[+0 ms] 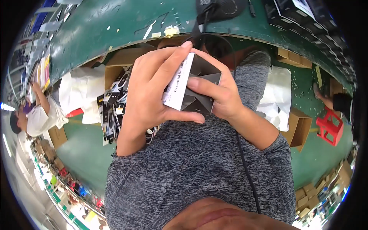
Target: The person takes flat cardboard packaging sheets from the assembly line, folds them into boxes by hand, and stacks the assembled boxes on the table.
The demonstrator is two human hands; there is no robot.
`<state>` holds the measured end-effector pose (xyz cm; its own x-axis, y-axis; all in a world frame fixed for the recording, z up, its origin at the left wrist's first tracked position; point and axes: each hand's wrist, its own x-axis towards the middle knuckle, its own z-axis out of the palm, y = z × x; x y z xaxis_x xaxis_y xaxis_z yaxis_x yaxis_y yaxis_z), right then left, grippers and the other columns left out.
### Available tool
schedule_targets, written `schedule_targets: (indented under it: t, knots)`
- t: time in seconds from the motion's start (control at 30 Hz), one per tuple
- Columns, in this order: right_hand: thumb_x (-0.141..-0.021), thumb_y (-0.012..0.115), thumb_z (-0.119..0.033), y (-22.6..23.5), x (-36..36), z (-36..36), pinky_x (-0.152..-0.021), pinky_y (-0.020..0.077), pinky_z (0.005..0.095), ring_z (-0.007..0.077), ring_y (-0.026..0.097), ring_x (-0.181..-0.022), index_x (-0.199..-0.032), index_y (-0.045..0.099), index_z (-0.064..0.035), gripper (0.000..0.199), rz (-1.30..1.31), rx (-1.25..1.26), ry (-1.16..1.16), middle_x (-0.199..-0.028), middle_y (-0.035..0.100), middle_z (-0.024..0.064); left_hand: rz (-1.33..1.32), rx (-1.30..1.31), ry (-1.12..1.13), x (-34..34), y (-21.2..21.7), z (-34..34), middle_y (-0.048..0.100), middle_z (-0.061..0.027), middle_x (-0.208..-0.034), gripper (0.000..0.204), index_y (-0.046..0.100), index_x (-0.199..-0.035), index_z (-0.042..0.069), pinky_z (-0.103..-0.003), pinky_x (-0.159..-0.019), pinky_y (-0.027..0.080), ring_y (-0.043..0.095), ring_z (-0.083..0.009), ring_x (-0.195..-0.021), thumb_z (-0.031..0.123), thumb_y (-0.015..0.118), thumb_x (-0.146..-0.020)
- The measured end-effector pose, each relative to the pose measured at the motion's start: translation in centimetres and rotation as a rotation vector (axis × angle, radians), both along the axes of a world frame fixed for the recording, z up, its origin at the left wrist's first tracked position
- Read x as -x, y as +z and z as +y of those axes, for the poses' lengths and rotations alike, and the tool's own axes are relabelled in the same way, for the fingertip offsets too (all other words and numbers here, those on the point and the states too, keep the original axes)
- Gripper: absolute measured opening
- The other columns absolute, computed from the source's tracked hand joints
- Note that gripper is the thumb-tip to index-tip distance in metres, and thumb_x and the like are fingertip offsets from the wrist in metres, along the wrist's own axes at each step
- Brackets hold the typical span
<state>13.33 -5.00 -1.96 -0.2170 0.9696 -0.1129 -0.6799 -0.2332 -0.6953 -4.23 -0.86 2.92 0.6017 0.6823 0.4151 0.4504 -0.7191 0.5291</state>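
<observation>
Between my hands, above my lap, is a small carton (179, 90) with a white printed side and dark grey folded flaps. My left hand (145, 84) wraps around its white side, the thumb along the lower edge and the fingers reaching to the upper corner. From the other side my right hand (228, 96) grips the carton, its thumb pressed in among the dark flaps. Whether anything lies inside the carton, I cannot tell. A box of flat dark and white card pieces (111, 111) stands beside my left forearm.
A green worktable (103, 23) curves across the front, with paper scraps (171, 31) near its edge. Dark boxes (303, 23) are stacked at its far right. Open cartons (299, 128), white sheeting (274, 96) and a red stool (330, 126) stand right. A co-worker (40, 117) sits left.
</observation>
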Motion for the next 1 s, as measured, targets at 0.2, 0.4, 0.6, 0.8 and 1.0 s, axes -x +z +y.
schedule_targets:
  t: [0.2,0.4,0.6,0.8,1.0]
  knots:
    - [-0.09,0.072,-0.005,-1.1,-0.1,-0.2,-0.093,0.052,0.0286,0.0137,0.064,-0.106,-0.14,0.057,-0.0032,0.053,-0.055,0.01,0.018,-0.117,0.068,0.0067,0.058,0.013,-0.012,0.6,-0.9,-0.1,0.061,-0.0189,-0.136,0.123,0.056,-0.139,-0.003,-0.043,-0.099,0.05,0.062,-0.0344,-0.117,0.074,0.081,-0.047]
    - [-0.095,0.071,-0.04,-2.2,0.1,-0.2,-0.106,0.0441,0.0322,0.0178,0.056,-0.123,-0.152,0.035,0.0014,0.079,0.128,-0.129,0.022,-0.137,0.056,0.0124,0.044,0.033,0.001,0.7,-0.5,0.1,0.061,-0.0174,-0.138,0.125,0.056,-0.139,-0.003,-0.042,-0.1,0.049,0.062,-0.0346,-0.118,0.074,0.083,-0.044]
    - [-0.087,0.077,-0.045,-1.9,-1.7,-0.3,-0.111,0.04,0.0359,0.0242,0.05,-0.132,-0.153,0.033,0.0008,0.092,-0.18,-0.197,-0.113,-0.145,0.048,0.0182,-0.025,0.146,0.061,0.0,-0.3,-0.1,0.062,-0.0165,-0.134,0.121,0.05,-0.144,-0.002,-0.043,-0.102,0.048,0.061,-0.0349,-0.118,0.053,0.095,-0.046]
    - [-0.063,0.091,-0.02,1.2,-5.3,0.1,-0.097,0.0531,0.0424,0.0374,0.062,-0.117,-0.141,0.055,-0.004,0.087,-1.123,-0.886,-0.058,-0.133,0.059,0.018,0.277,-0.11,0.011,-0.6,-0.4,-0.4,0.062,-0.0105,-0.122,0.068,0.058,-0.137,0.005,-0.048,-0.101,0.043,0.061,-0.0298,-0.114,0.022,0.075,-0.073]
    - [-0.07,0.093,-0.04,0.6,-8.0,0.1,-0.099,0.0512,0.0446,0.0391,0.059,-0.123,-0.142,0.052,-0.0042,0.091,-0.837,-1.094,-0.561,-0.135,0.058,0.0218,0.143,-0.398,-0.102,-3.6,4.7,1.2,0.067,-0.0054,-0.117,0.047,0.065,-0.129,0.015,-0.053,-0.109,0.04,0.064,-0.026,-0.11,0.015,0.065,-0.082]
